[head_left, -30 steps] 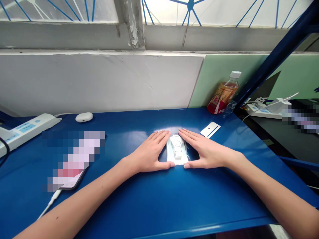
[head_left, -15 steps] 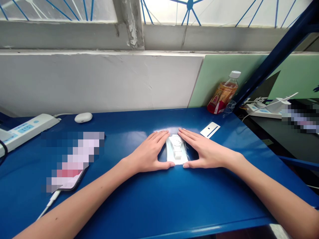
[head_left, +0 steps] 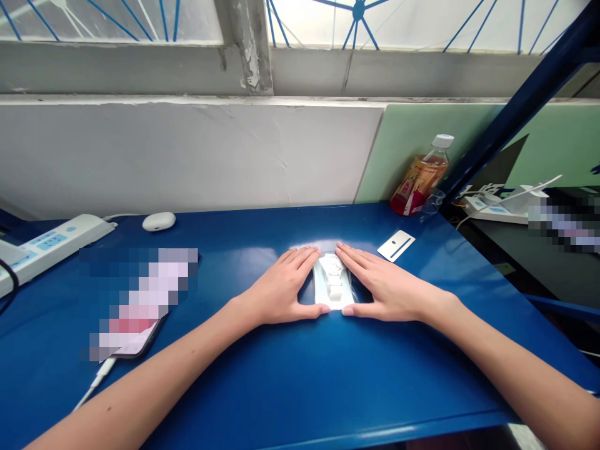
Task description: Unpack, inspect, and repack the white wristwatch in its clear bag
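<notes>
A small clear packet with a white item inside lies flat on the blue table. On its left side rests my left hand, palm down, thumb spread from the fingers, fingertips and thumb tip at the packet's edge. My right hand mirrors it on the right side, its thumb tip at the packet's lower right corner and its fingertips at the upper right. Neither hand is closed around anything. Just beyond my right hand is a white card with a dark stripe.
At the left are a phone with a white cable, a white power strip and a white earphone case. A drink bottle stands at the back right by a blue post. A wall borders the table's back.
My right thumb has shifted slightly left along the packet's lower edge. Otherwise both hands and the packet stay in place; the whole view has moved very slightly.
</notes>
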The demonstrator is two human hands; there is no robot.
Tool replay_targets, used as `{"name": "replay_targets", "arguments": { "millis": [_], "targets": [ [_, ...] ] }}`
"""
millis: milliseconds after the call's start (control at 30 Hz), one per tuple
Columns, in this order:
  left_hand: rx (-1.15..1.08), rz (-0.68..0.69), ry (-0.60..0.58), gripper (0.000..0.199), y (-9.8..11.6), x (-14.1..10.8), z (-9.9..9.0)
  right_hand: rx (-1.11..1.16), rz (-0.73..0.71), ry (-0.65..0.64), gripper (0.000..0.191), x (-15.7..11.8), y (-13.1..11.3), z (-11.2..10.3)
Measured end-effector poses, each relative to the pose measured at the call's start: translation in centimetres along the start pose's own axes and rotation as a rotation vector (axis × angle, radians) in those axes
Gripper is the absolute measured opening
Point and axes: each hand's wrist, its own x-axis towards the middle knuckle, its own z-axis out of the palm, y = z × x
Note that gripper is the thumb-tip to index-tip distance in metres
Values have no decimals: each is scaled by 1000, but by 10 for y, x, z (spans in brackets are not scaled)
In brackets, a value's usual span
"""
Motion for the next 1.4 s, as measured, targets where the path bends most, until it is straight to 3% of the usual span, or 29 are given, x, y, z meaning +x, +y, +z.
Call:
{"name": "replay_targets", "arguments": {
  "millis": [400, 900, 1067, 1233, 1400],
  "targets": [
    [28, -14, -14, 95, 0, -1, 0, -12, 31, -55, 103, 2, -2, -3],
    [9, -31, 18, 96, 0, -1, 1, 17, 31, -25, 99, 1, 2, -4],
    [47, -39, 4, 96, 1, -2, 2, 3, 21, 16, 79, 2, 5, -5],
    [75, -41, 16, 80, 2, -3, 2, -19, 40, 91, 64, 6, 5, -8],
    [69, -87, 105, 56, 0, -2, 6, -42, 104, 178, 48, 8, 7, -6]
  ]
}}
